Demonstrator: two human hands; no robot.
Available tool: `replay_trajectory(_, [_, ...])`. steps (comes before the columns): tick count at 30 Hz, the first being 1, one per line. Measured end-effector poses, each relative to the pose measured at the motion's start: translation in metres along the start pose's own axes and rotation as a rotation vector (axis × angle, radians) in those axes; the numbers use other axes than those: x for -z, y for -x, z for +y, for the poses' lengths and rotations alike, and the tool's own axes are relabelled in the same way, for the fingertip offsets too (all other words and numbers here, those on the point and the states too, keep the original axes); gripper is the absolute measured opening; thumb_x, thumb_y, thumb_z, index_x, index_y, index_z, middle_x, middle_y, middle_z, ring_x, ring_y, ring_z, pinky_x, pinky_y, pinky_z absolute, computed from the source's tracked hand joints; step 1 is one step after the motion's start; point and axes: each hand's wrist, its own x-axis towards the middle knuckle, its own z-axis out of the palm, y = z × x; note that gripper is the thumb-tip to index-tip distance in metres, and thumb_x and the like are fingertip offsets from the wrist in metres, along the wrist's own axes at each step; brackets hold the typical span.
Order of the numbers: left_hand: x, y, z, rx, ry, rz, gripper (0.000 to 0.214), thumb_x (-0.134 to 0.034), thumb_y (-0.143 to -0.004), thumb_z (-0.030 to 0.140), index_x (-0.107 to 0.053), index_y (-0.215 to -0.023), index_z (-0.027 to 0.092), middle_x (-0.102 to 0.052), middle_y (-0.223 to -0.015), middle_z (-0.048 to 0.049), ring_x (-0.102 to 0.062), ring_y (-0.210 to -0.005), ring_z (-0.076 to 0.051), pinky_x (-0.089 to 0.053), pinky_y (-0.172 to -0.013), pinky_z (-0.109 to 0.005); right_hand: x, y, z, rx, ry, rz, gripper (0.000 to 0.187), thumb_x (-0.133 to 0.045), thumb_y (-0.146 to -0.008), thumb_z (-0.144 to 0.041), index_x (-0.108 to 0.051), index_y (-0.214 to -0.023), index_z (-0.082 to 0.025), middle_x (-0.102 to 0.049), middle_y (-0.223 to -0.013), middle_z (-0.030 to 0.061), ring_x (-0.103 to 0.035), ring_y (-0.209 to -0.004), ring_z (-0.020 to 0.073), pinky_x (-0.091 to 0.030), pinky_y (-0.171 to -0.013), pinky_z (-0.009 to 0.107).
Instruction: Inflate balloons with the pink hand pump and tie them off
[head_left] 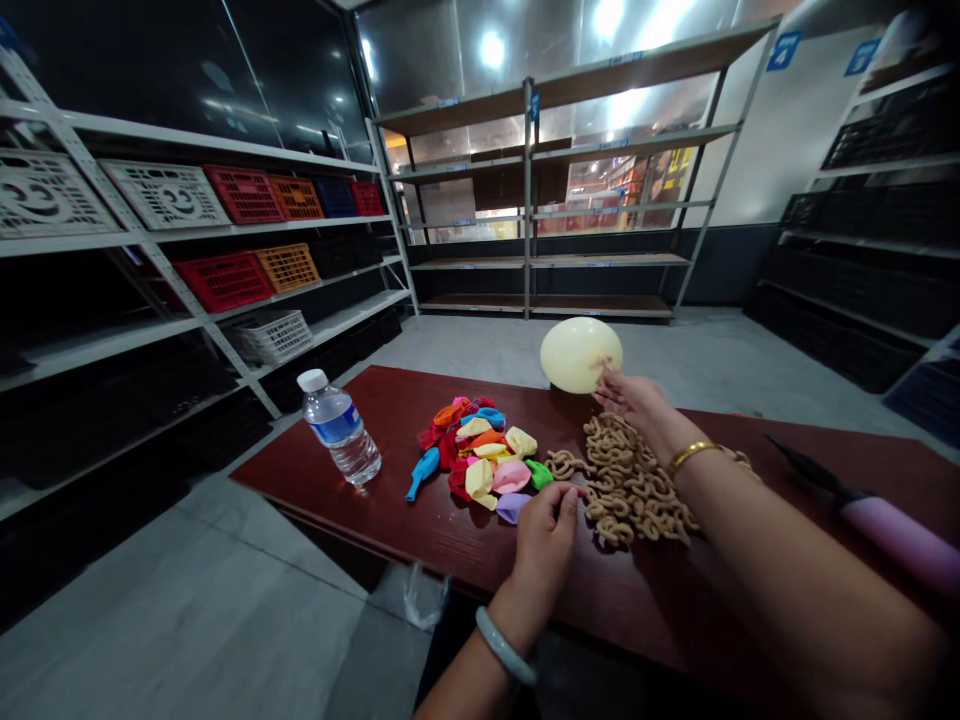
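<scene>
A pale yellow inflated balloon (576, 352) is at the far edge of the table. My right hand (636, 402), with a gold bangle at the wrist, reaches over to it, fingertips closed at the balloon's near right side, where its neck seems to be. My left hand (546, 535) is low over the near table edge, thumb and fingers pinched together; anything between them is too small to make out. Left of it lies a pile of uninflated balloons (480, 455) in several colours, a purple balloon (512, 507) closest. Brown curled pieces (637, 490) are heaped between my hands.
A water bottle (341, 430) stands on the left of the dark red table (300, 465). At the right lies a pink tool with a black tapered nozzle (892, 535), resembling a balloon pump. Shelves with plastic crates (236, 193) line the left; a rack (529, 260) stands behind.
</scene>
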Motion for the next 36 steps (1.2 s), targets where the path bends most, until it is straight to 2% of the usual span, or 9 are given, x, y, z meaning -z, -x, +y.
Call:
replay_trajectory(5, [0.000,-0.003,0.000,0.035,0.037,0.025,0.029,-0.047,-0.094,0.037,-0.069,-0.092,0.018,-0.071,-0.089,-0.0038,-0.063,-0.086,-0.018,-0.046,-0.079,-0.029,-0.002,-0.008,-0.002,0.164,0.240,-0.098,0.028,-0.063,-0.086,-0.039,-0.067,-0.099,-0.014,-0.068,-0.094,0.0052,-0.063,-0.082,0.0161,-0.051,-0.076,0.034])
replay_trajectory(8, [0.001,-0.002,0.001,0.025,0.063,0.026,0.029,-0.048,-0.094,0.037,-0.069,-0.091,0.017,-0.070,-0.087,-0.0037,-0.062,-0.084,-0.018,-0.045,-0.076,-0.028,-0.019,0.015,0.007,0.320,0.418,-0.335,0.022,-0.072,-0.073,-0.033,-0.074,-0.088,-0.018,-0.071,-0.083,0.0032,-0.063,-0.077,0.0175,-0.050,-0.077,0.033])
replay_trajectory(11, [0.002,0.000,0.004,0.006,0.051,-0.017,0.029,-0.048,-0.095,0.037,-0.069,-0.090,0.018,-0.069,-0.083,-0.0033,-0.061,-0.079,-0.017,-0.044,-0.072,-0.027,-0.043,0.045,0.021,0.487,0.567,-0.624,0.031,-0.076,-0.061,-0.022,-0.076,-0.092,-0.027,-0.071,-0.100,0.0014,-0.063,-0.091,0.0180,-0.048,-0.087,0.033])
replay_trajectory(14, [0.002,0.002,0.005,-0.017,0.031,-0.033,0.029,-0.047,-0.095,0.036,-0.070,-0.091,0.018,-0.070,-0.085,-0.0034,-0.060,-0.078,-0.017,-0.044,-0.073,-0.027,-0.061,0.065,0.033,0.625,0.684,-0.740,0.044,-0.074,-0.056,-0.010,-0.076,-0.094,-0.032,-0.067,-0.113,0.0011,-0.058,-0.107,0.0197,-0.040,-0.100,0.034])
replay_trajectory(19, [0.003,0.002,0.002,-0.003,0.039,-0.018,0.030,-0.047,-0.095,0.036,-0.071,-0.090,0.018,-0.071,-0.086,-0.0034,-0.061,-0.079,-0.017,-0.045,-0.073,-0.027,-0.062,0.063,0.041,0.703,0.788,-0.579,0.016,-0.062,-0.071,-0.015,-0.073,-0.080,-0.022,-0.066,-0.099,0.0083,-0.058,-0.094,0.0218,-0.043,-0.091,0.039])
replay_trajectory(25, [0.005,0.001,0.003,0.020,0.053,0.006,0.031,-0.046,-0.095,0.037,-0.069,-0.089,0.018,-0.070,-0.086,-0.0040,-0.062,-0.082,-0.017,-0.046,-0.076,-0.028,-0.036,0.061,0.018,0.699,0.700,-0.457,0.014,-0.056,-0.077,-0.027,-0.067,-0.080,-0.019,-0.067,-0.097,0.0068,-0.061,-0.094,0.0187,-0.047,-0.084,0.032])
replay_trajectory(29, [0.003,0.000,0.001,-0.061,-0.046,0.250,0.026,-0.056,-0.090,0.039,-0.060,-0.106,0.019,-0.064,-0.104,-0.0071,-0.059,-0.098,-0.020,-0.045,-0.090,-0.034,-0.027,0.077,0.003,0.658,0.683,-0.454,0.015,-0.056,-0.077,-0.031,-0.067,-0.080,-0.020,-0.070,-0.097,0.0049,-0.063,-0.090,0.0178,-0.048,-0.083,0.032])
replay_trajectory(32, [-0.002,-0.007,-0.006,-0.006,-0.161,0.470,0.055,-0.074,-0.075,0.041,-0.048,-0.117,0.017,-0.056,-0.116,-0.0119,-0.054,-0.108,-0.024,-0.042,-0.096,-0.039,-0.029,0.091,-0.003,0.615,0.701,-0.442,0.015,-0.057,-0.076,-0.030,-0.068,-0.080,-0.021,-0.072,-0.089,0.0035,-0.064,-0.082,0.0179,-0.047,-0.079,0.032])
replay_trajectory(36, [-0.004,-0.017,-0.013,0.071,-0.059,0.439,0.065,-0.075,-0.073,0.037,-0.038,-0.123,0.017,-0.056,-0.121,-0.0146,-0.057,-0.110,-0.023,-0.043,-0.097,-0.039,-0.039,0.110,-0.010,0.604,0.700,-0.463,0.012,-0.060,-0.074,-0.029,-0.069,-0.077,-0.022,-0.072,-0.083,0.0022,-0.063,-0.082,0.0188,-0.046,-0.080,0.033])
